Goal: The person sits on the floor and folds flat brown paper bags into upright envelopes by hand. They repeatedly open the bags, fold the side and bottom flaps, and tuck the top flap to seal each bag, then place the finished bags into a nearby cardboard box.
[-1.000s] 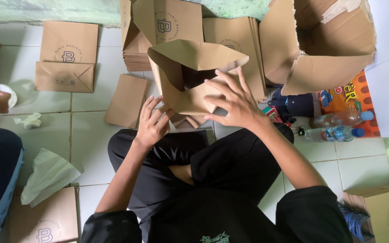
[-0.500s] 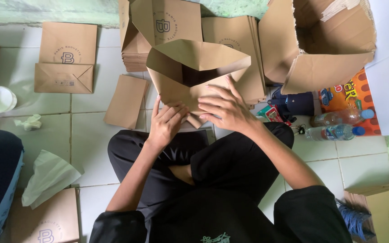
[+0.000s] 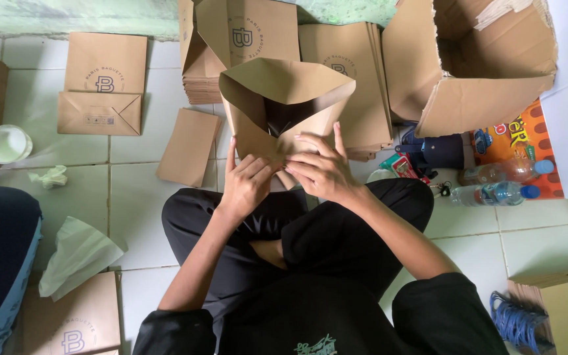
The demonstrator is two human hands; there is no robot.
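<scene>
Sitting cross-legged on a white tiled floor [image 3: 73, 197], the person works on a brown paper bag [image 3: 284, 98] that stands open-mouthed just in front of the knees. Both hands meet at the bag's lower end, where the bottom flaps fold together. The left hand [image 3: 248, 181] lies flat on the paper, its fingers [image 3: 252, 165] close together and curled lightly onto the fold, pressing rather than gripping. The right hand [image 3: 320, 169] rests beside it, touching it at the fingertips, with the fingers [image 3: 313, 146] spread a little wider and laid across the flap; one finger points up along the bag's side. Neither hand closes around anything.

Behind the bag, stacks of flat bags [image 3: 346, 79] lean against one another. A single flat bag [image 3: 103, 85] lies apart to the left, with a loose brown card [image 3: 189, 146] between it and the bag in hand. A large cardboard box [image 3: 488, 66] gapes open at the upper right, and below it lie two plastic bottles [image 3: 494, 184] beside a dark flask [image 3: 438, 151]. At the far left sit a small white cup [image 3: 6, 143] and a crumpled tissue [image 3: 50, 176].
</scene>
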